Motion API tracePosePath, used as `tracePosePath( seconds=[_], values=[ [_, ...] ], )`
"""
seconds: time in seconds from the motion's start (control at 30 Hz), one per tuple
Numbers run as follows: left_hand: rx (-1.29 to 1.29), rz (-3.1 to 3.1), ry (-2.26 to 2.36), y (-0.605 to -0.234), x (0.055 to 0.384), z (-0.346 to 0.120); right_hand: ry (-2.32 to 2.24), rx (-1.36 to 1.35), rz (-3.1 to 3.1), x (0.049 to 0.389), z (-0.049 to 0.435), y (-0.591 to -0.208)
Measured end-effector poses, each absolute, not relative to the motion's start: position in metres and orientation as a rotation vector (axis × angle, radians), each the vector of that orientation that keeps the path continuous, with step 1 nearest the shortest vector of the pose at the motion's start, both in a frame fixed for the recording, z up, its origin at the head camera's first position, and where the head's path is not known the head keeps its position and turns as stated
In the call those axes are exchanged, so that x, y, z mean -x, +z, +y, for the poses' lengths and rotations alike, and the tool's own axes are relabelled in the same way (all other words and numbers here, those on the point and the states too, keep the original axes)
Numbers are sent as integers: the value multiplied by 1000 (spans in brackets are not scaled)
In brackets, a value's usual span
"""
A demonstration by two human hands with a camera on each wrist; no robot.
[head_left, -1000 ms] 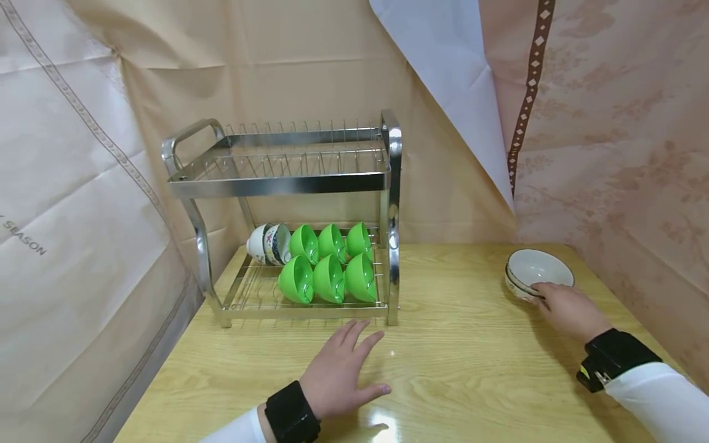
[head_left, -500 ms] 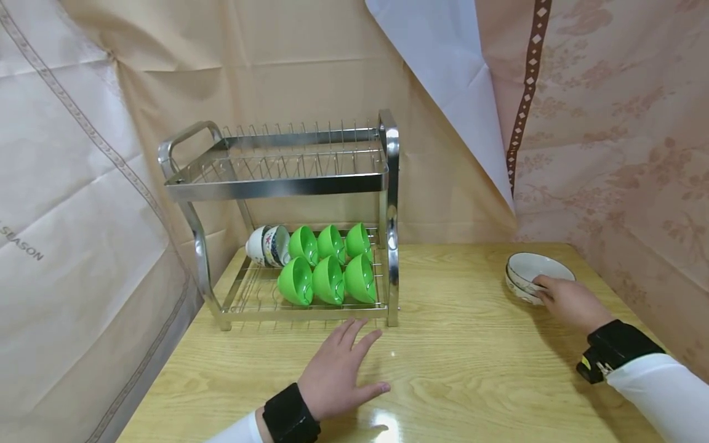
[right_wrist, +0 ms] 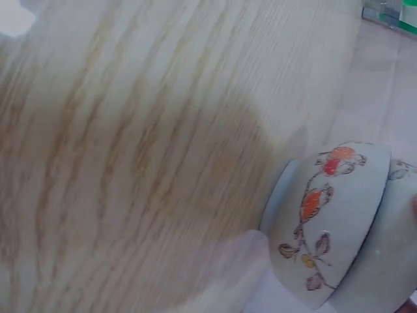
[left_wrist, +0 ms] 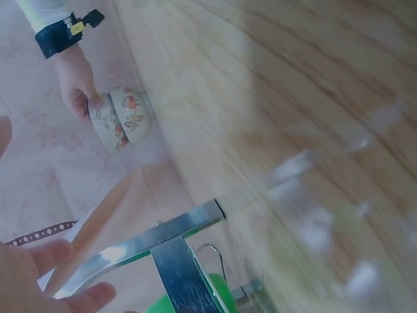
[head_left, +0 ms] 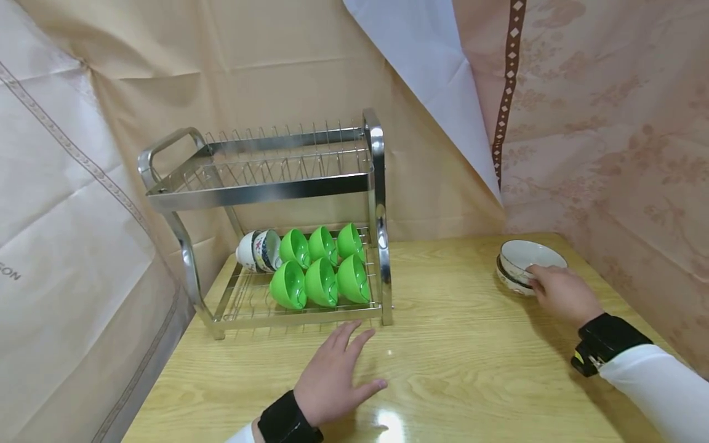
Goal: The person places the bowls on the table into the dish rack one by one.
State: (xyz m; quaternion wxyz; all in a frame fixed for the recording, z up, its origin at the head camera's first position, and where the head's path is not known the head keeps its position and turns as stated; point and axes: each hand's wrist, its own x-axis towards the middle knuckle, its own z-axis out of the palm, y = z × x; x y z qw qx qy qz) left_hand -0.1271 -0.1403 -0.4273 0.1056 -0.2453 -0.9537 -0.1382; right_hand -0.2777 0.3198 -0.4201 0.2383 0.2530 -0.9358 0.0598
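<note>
At the right of the table, my right hand [head_left: 566,295] pinches the near rim of a white floral bowl [head_left: 532,255], thumb over the edge. This bowl sits in a second floral bowl [head_left: 511,282], slightly raised and tilted in the head view. The right wrist view shows orange flowers on the lower bowl [right_wrist: 326,215], with the upper bowl [right_wrist: 381,261] nested in it. My left hand [head_left: 335,378] hovers over the table before the dish rack [head_left: 299,312], fingers spread and holding nothing. The right fingers' undersides are hidden in the head view.
Several green cups [head_left: 321,282] stand tilted in two rows on the rack's lower shelf, beside white patterned bowls [head_left: 259,251]. The upper shelf [head_left: 260,192] has upright wire dividers. A cloth wall [head_left: 443,215] closes off the back of the wooden table [head_left: 443,357].
The upper bowl has lifted a little, widening the gap to the lower bowl's rim. My right hand has kept its hold. The head view has turned slightly; the left hand stays spread.
</note>
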Motion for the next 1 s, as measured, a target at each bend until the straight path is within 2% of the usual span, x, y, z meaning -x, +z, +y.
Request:
tracePosePath(
  seconds=[0.17, 0.33, 0.6, 0.77, 0.93, 1.0],
  values=[
    [669, -2811, -548, -425, 128, -136, 151, -659, -2522, 270, 315, -413],
    [622, -2852, -847, -414, 130, -129, 122, -763, -2397, 249, 290, -395],
    [559, -2618, -1980, -401, 144, -109, 154, -1080, -2228, 207, 229, -389],
    [425, -2332, -2555, -403, 148, -99, 258, -1255, -2158, 176, 189, -394],
    [298, -2085, -2947, -407, 147, -96, 305, -1405, -2016, 150, 156, -399],
    [320, -2026, -3051, -409, 147, -96, 298, -1454, -1972, 142, 148, -401]
  ],
)
